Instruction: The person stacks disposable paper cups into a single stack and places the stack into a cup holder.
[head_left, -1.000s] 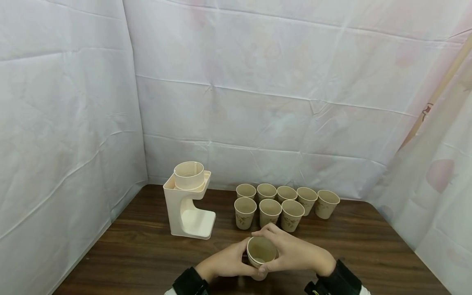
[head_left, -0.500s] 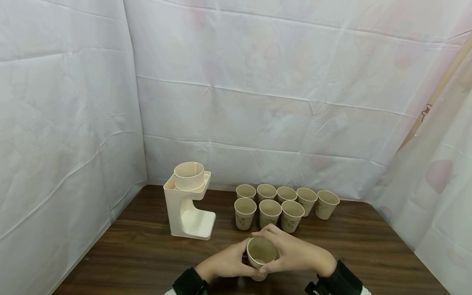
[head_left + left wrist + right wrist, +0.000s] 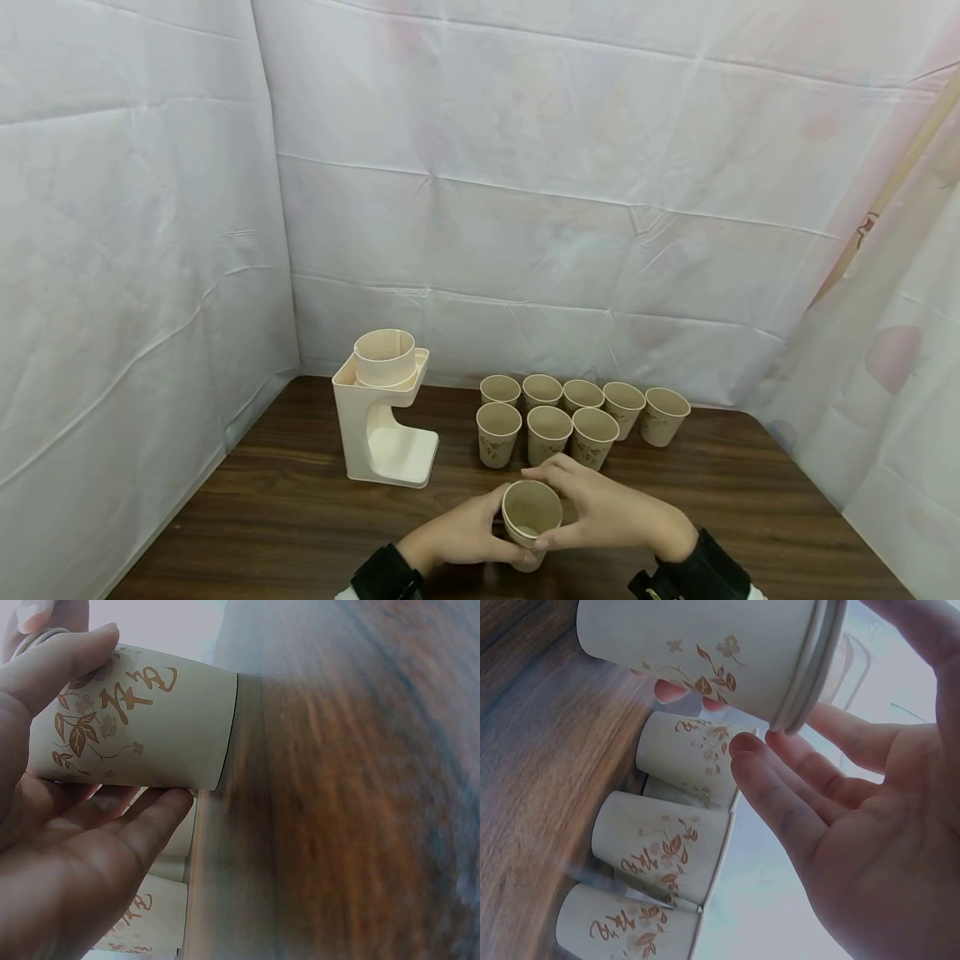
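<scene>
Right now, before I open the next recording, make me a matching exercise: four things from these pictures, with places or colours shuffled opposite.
Column one:
1. nested paper cups
2. cream open-topped cylinder
3. wood-grain tabletop
4. three front-row paper cups

Column two:
A. dark brown
B. just in front of five other paper cups
C. between left hand and right hand
D. atop the cream stand

Pairs: 1-C, 2-D, 3-A, 4-B.

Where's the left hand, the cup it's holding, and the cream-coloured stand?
Left hand (image 3: pixel 463 529), head view: back of the hand.
Held cup (image 3: pixel 161 726), left wrist view: its outer wall.
Cream-coloured stand (image 3: pixel 357 433), head view: side of its upright part.
</scene>
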`<state>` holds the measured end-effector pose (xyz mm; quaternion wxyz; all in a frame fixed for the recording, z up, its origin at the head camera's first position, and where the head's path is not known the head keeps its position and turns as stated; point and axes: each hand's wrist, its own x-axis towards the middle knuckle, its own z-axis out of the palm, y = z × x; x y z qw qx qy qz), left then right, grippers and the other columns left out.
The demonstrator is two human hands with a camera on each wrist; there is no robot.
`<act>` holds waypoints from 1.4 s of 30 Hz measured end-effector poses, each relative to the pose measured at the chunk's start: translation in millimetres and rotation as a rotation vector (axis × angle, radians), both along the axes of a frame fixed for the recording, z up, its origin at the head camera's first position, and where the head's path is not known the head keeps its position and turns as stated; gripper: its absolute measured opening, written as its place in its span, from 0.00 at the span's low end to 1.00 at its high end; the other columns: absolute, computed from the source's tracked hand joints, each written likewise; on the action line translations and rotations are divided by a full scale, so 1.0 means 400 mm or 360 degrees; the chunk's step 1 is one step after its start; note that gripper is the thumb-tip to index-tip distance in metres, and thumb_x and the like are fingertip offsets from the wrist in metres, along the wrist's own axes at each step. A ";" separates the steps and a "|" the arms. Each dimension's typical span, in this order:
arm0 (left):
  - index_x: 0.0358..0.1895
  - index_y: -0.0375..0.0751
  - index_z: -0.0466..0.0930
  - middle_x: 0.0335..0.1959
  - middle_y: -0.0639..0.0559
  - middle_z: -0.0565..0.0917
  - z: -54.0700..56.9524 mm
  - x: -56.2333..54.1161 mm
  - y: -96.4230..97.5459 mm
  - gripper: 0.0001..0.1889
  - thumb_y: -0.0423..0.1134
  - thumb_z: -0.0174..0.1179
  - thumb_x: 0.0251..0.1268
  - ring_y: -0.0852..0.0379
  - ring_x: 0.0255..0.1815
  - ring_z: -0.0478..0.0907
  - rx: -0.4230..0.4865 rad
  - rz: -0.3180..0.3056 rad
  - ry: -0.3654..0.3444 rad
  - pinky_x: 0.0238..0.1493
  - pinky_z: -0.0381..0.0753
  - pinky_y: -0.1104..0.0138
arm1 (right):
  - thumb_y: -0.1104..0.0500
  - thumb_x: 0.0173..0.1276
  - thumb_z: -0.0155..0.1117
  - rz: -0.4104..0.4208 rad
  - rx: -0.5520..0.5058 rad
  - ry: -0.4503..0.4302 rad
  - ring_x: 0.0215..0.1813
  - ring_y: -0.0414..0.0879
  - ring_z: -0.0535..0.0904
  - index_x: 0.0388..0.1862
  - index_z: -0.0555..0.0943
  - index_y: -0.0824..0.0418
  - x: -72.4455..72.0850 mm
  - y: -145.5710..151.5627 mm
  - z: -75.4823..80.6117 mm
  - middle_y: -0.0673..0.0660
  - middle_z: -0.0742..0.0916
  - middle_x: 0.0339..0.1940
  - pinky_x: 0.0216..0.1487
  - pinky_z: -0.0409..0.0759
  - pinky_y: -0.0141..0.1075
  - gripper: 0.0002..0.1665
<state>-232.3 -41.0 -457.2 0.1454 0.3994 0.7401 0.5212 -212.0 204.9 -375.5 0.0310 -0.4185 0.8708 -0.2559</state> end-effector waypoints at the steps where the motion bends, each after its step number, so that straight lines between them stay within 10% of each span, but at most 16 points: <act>1: 0.70 0.51 0.67 0.57 0.57 0.80 0.000 0.001 0.001 0.35 0.44 0.72 0.60 0.59 0.58 0.76 0.0000 0.0006 -0.0004 0.58 0.72 0.66 | 0.37 0.66 0.69 -0.0006 0.0006 0.0002 0.60 0.44 0.75 0.72 0.70 0.56 0.000 0.003 0.002 0.49 0.76 0.60 0.58 0.76 0.38 0.43; 30: 0.69 0.51 0.67 0.57 0.53 0.80 -0.001 -0.002 0.006 0.37 0.44 0.75 0.58 0.57 0.60 0.76 -0.0016 0.0020 -0.0052 0.60 0.72 0.67 | 0.51 0.65 0.74 -0.0402 0.0050 0.0337 0.55 0.48 0.78 0.64 0.75 0.64 -0.044 0.115 0.016 0.53 0.78 0.55 0.53 0.79 0.45 0.33; 42: 0.69 0.52 0.67 0.57 0.54 0.81 0.001 -0.002 0.009 0.37 0.44 0.75 0.57 0.57 0.60 0.76 -0.0031 0.0036 -0.0068 0.60 0.72 0.68 | 0.51 0.65 0.74 -0.0769 0.0010 0.0423 0.55 0.56 0.79 0.62 0.78 0.67 -0.084 0.137 0.006 0.60 0.81 0.55 0.53 0.78 0.52 0.32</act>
